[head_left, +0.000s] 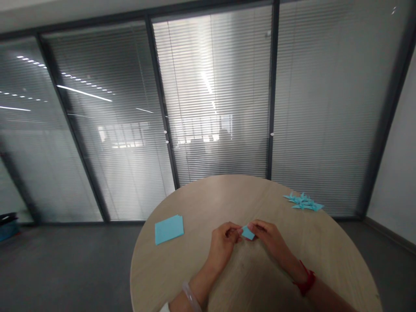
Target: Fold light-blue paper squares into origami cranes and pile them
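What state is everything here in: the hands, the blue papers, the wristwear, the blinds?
Left hand: fingers closed on the small paper's left side.
Right hand: fingers closed on its right side.
Small blue paper: folded, held between both hands.
Blue paper stack: lying flat.
Spiky blue pieces: folded, heaped together.
Pale bangle: worn, left arm.
Red band: worn, right wrist.
Middle blinds: lowered, light showing through.

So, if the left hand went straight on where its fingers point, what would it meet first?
The folded blue paper the left hand touches, then probably the right hand, though depth is unclear.
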A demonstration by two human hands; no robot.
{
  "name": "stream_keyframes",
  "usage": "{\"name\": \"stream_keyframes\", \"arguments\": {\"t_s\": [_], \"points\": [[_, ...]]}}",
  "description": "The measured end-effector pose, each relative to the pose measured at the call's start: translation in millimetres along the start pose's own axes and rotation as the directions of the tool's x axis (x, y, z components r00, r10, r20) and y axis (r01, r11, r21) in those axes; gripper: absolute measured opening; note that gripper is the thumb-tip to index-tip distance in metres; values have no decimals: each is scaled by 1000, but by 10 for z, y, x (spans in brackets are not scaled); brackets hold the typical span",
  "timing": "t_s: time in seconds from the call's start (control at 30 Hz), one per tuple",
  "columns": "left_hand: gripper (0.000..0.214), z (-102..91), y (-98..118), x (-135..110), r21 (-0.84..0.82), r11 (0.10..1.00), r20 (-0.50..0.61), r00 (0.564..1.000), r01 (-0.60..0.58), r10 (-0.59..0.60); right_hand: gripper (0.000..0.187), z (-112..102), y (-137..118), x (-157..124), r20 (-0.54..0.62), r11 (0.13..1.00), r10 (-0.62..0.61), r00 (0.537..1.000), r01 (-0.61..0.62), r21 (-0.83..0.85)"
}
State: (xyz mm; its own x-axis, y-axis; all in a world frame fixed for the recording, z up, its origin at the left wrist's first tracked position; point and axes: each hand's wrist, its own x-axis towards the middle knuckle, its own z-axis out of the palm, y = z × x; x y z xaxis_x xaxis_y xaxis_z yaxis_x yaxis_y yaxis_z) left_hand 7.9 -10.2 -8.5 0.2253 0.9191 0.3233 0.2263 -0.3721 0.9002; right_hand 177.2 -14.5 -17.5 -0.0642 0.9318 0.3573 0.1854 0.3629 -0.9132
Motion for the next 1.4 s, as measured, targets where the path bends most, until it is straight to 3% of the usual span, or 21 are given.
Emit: {"name": "stream_keyframes", "arguments": {"t_s": [0.2,0.37,0.6,0.77,1.03,1.17,1.4], "points": [[27,44,-106,1,-14,997,140,987,78,-75,34,7,39,-30,26,975,-45,999,49,-215],[34,60,-113,-22,-41,987,257,957,153,-138,30,38,48,-35,52,974,-9,999,21,-224],[35,22,-45,-29,-33,996,158,985,78,-72,31,35,67,10,77,995,85,993,-81,-55],[36,32,-84,-16,-62,993,189,978,97,-84,32,21,99,2,92,994,84,992,-78,-71],[30,3,-117,-8,307,950,103,994,-57,27,25,91,72,-62,171,988,88,981,-63,-143],[31,-16,-84,-10,375,927,75,997,-22,-7,21,100,96,-49,200,992,100,975,-81,-99],[31,-32,2,-52,374,927,-9,1000,-20,25,36,96,120,-29,249,992,106,963,-120,44]]}}
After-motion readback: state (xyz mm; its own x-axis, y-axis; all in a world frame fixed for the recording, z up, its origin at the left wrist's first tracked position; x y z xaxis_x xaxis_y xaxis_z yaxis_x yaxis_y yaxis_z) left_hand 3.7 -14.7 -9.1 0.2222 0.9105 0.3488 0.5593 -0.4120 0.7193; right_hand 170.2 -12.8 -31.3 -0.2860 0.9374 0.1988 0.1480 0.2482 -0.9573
